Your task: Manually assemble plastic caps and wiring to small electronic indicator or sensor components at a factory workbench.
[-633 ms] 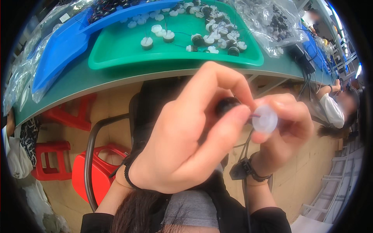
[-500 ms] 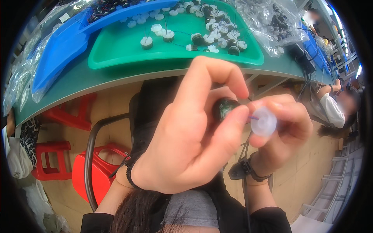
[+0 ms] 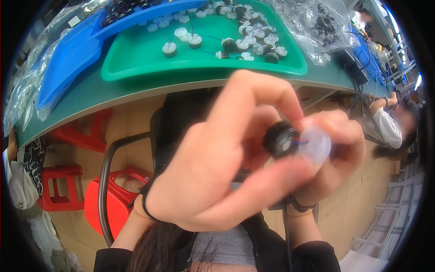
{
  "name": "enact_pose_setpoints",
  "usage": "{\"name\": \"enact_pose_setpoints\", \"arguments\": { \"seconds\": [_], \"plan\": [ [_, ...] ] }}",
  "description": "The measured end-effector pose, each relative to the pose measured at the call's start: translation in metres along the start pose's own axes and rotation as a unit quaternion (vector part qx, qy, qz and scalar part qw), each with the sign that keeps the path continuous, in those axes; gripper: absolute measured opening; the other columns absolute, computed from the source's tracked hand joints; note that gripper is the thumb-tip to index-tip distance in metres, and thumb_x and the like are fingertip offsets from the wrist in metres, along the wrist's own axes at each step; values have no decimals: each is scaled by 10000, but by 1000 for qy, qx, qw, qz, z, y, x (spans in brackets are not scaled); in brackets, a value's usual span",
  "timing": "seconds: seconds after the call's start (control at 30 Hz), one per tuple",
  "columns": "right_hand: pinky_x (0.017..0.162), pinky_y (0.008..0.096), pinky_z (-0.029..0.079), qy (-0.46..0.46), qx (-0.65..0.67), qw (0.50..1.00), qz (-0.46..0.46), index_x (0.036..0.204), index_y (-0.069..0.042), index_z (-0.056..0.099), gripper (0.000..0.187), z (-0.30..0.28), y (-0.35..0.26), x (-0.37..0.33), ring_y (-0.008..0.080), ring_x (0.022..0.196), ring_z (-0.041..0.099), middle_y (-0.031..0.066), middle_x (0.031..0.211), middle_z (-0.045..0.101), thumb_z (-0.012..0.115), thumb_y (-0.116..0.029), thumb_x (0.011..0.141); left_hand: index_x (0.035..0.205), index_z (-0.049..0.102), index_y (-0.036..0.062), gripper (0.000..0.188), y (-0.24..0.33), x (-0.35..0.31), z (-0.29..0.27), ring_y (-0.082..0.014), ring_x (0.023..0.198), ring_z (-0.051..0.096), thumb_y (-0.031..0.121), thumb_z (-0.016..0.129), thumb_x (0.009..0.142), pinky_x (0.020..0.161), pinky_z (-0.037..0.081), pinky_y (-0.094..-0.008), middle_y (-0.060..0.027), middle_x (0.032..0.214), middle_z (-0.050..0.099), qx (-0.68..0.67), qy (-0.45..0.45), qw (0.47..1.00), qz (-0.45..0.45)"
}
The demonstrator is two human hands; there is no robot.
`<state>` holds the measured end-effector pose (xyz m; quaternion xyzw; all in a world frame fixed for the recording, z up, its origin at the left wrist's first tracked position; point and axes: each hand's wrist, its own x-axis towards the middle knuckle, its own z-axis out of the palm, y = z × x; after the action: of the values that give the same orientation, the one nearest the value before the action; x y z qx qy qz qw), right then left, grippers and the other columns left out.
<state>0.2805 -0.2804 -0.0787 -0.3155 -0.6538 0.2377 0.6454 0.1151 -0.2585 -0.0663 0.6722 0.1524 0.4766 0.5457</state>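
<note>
In front of me, above the table's near edge, both hands meet. My left hand [image 3: 217, 158] is curled round a small black cylindrical part [image 3: 280, 139] with a shiny round face turned right. My right hand [image 3: 342, 140] pinches a translucent white plastic cap [image 3: 316, 145] just beside that face. A thin blue-purple wire runs between the part and the cap. The tip of my left thumb lies against the cap's lower edge. Some of my right fingers are hidden behind the cap.
A green tray [image 3: 199, 63] on the table holds several white caps and black wired parts [image 3: 169, 50]. Left of it stands a blue tray [image 3: 72, 59], and a clear plastic bag [image 3: 317, 29] lies on the right. Red stools [image 3: 61, 188] stand below; another person [image 3: 392, 122] is at far right.
The black part has shifted right, up against the white cap, and its face shows more. My left thumb has moved right and down to the cap; the cap has moved slightly right.
</note>
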Motion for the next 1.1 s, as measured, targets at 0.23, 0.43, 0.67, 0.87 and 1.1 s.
{"name": "enact_pose_setpoints", "arguments": {
  "seconds": [0.23,0.43,0.67,0.87,1.1],
  "plan": [
    [645,218,392,9,14,1000,-1,878,-44,524,494,-2,0,3,145,763,499,101,846,524,780,-400,649,1030,476,-112,380,-6,2,-5,-295,947,591,-81,662,700,793,519,-333,-265,999,541,-2,24,992,122],
    [625,209,403,-43,41,998,-34,863,-35,525,483,-2,5,6,120,722,492,87,832,502,797,-365,640,1021,487,-106,395,-6,1,-12,-289,917,601,-77,693,685,768,534,-325,-270,948,560,25,-7,989,145],
    [602,199,417,-95,61,991,-70,845,-24,525,471,-8,9,9,91,674,484,71,817,476,817,-325,629,1019,494,-94,394,-12,4,-15,-247,851,613,-62,703,687,726,542,-284,-264,959,550,84,-21,978,189],
    [580,199,411,-127,-2,986,-111,921,-9,546,494,-6,4,13,110,658,497,103,829,499,774,-369,673,1071,498,-72,481,-29,-10,-26,-219,807,612,-55,732,651,690,539,-264,-230,976,529,53,0,964,260],
    [568,212,418,-133,10,984,-118,915,-9,548,418,-1,3,15,132,640,507,120,812,512,748,-311,707,1088,511,-48,562,-25,-14,-23,-200,802,605,-55,769,589,672,525,-241,-201,961,529,99,21,958,268]
  ]
}}
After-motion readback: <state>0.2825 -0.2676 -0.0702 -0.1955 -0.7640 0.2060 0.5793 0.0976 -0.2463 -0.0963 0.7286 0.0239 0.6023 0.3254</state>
